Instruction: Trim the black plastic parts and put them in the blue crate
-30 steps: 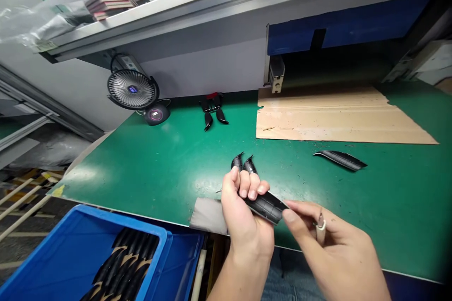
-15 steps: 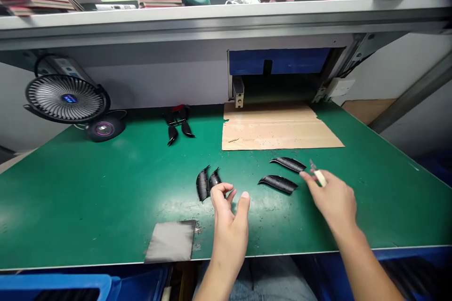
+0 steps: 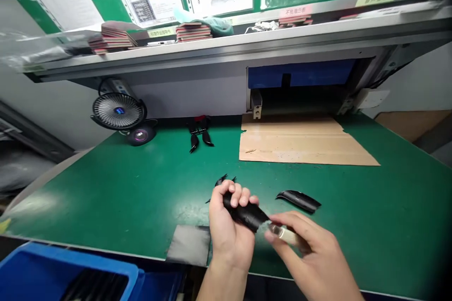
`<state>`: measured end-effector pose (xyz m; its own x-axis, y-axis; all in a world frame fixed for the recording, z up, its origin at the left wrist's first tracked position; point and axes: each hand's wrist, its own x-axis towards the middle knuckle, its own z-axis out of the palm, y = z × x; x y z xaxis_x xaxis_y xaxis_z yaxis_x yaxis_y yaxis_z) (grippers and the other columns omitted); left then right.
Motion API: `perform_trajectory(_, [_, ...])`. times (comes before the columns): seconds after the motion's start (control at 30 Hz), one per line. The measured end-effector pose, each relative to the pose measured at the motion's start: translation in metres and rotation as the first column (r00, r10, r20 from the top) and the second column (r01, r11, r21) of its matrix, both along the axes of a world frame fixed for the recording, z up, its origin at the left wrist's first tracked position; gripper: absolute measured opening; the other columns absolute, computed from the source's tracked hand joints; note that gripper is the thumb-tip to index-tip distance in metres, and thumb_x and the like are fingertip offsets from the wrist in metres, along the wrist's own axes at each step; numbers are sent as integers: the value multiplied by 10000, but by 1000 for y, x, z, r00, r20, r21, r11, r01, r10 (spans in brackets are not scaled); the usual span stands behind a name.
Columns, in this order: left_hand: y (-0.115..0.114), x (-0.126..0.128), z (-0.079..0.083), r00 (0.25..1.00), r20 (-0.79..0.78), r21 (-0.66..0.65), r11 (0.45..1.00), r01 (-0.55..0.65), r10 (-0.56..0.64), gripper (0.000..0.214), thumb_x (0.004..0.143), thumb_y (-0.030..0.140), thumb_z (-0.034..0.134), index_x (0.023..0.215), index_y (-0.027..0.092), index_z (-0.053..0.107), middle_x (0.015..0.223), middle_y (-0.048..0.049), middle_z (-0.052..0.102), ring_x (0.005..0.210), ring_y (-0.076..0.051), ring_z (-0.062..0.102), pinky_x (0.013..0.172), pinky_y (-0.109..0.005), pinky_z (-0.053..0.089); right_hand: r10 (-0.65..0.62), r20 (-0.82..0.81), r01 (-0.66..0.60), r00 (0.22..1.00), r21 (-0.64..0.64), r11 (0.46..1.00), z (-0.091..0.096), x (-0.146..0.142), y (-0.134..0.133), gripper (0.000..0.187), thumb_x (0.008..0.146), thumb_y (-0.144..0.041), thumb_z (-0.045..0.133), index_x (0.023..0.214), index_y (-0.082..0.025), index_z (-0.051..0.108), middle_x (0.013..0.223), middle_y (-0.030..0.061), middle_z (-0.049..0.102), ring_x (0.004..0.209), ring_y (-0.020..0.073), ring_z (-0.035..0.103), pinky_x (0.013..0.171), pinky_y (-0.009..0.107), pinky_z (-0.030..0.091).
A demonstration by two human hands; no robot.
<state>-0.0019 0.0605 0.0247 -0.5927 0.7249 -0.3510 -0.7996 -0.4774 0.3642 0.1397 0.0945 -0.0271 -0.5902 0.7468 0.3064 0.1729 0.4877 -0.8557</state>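
The left hand (image 3: 229, 230) has its grip wrapped tight around a black curved piece (image 3: 247, 214). The fingers curl over the top of it and the thumb is under it. One end of the piece sticks out of the grip to the right. The piece is held up just above the near edge of the green tabletop (image 3: 106, 197).

The right hand (image 3: 310, 258) is just to the right of that grip. Its fingers are pinched closed on a small tool (image 3: 282, 233) with a pale handle. The tip of the tool is at the free end of the black curved piece. The tip is blurry, so it is hard to tell if it touches.

A second black piece (image 3: 298, 200) lies flat on the tabletop, a little past the right hand's grip. Two little black pieces (image 3: 221, 180) peek out just behind the left hand's fingers. A grey pad (image 3: 189, 244) lies just to the left of the left hand's grip, at the tabletop's near edge. A blue bin (image 3: 70, 270) sits lower down, far to the left. A sheet of cardboard (image 3: 303, 143) lies well behind both grips. A small fan (image 3: 118, 110) stands far back to the left.
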Motion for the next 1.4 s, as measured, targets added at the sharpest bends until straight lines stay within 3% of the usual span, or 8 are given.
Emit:
perform_trajectory(0.1, [-8, -9, 5, 981, 47, 29, 982, -188, 186, 358, 804, 195, 552, 560, 173, 291, 498, 77, 180, 417, -56, 239, 468, -208, 389, -49, -14, 48, 999, -92, 995, -13, 5, -19, 390, 847, -435, 604, 1184, -237, 615, 1069, 64, 644, 842, 191, 660, 671, 200, 559])
perform_trajectory(0.23, [-16, -10, 0, 951, 22, -33, 951, -308, 309, 411, 784, 197, 548, 529, 183, 226, 486, 73, 139, 410, -65, 166, 396, -199, 316, 20, 39, -14, 999, -149, 989, -25, 6, -30, 350, 905, -368, 527, 1224, -248, 606, 1058, 51, 646, 875, 177, 663, 661, 153, 548])
perform_trajectory(0.4, [-19, -5, -3, 948, -17, -40, 947, -320, 319, 403, 776, 202, 521, 514, 189, 215, 470, 71, 133, 405, -68, 130, 364, -196, 243, 190, 114, -168, 975, -175, 970, -20, -3, -26, 340, 905, -366, 522, 1216, -265, 616, 822, 28, 662, 626, 153, 630, 567, 188, 551])
perform_trajectory(0.6, [-23, -2, -6, 947, -87, -36, 949, -313, 309, 398, 777, 205, 494, 510, 193, 199, 462, 69, 132, 404, -73, 111, 368, -207, 228, 293, 201, -239, 935, -255, 937, -14, -3, -19, 311, 915, -407, 497, 1177, -317, 637, 925, 8, 682, 788, 181, 648, 773, 250, 551])
perform_trajectory(0.77, [-25, -2, -9, 950, -99, -82, 948, -306, 298, 397, 766, 193, 493, 506, 193, 194, 458, 69, 128, 404, -72, 103, 367, -209, 215, 264, 235, -203, 935, -253, 946, -18, -2, -21, 313, 914, -436, 486, 1166, -331, 640, 971, -3, 684, 818, 182, 644, 834, 268, 532])
perform_trajectory(1.23, [-22, -1, -10, 944, -107, -114, 939, -323, 312, 394, 766, 186, 508, 508, 195, 210, 460, 69, 142, 403, -78, 130, 383, -214, 259, 17, 296, -74, 955, 184, 980, -21, -3, -26, 285, 938, -366, 434, 1097, -282, 655, 676, -5, 611, 534, 147, 590, 462, 217, 465])
perform_trajectory(1.3, [-21, -3, -10, 941, -85, -129, 933, -336, 327, 391, 762, 180, 529, 516, 191, 225, 474, 71, 161, 406, -74, 155, 394, -208, 272, -85, 277, -16, 957, 343, 939, -23, -2, -29, 266, 927, -327, 475, 1140, -265, 621, 700, -15, 614, 513, 129, 571, 471, 226, 448])
perform_trajectory(1.4, [-20, -6, -10, 943, -30, -135, 933, -334, 333, 381, 758, 182, 559, 532, 184, 253, 498, 75, 182, 411, -63, 194, 410, -197, 290, -221, 131, 109, 966, 569, 815, -26, -1, -36, 400, 853, -201, 602, 1242, -279, 552, 764, -26, 653, 572, 133, 594, 573, 252, 454])
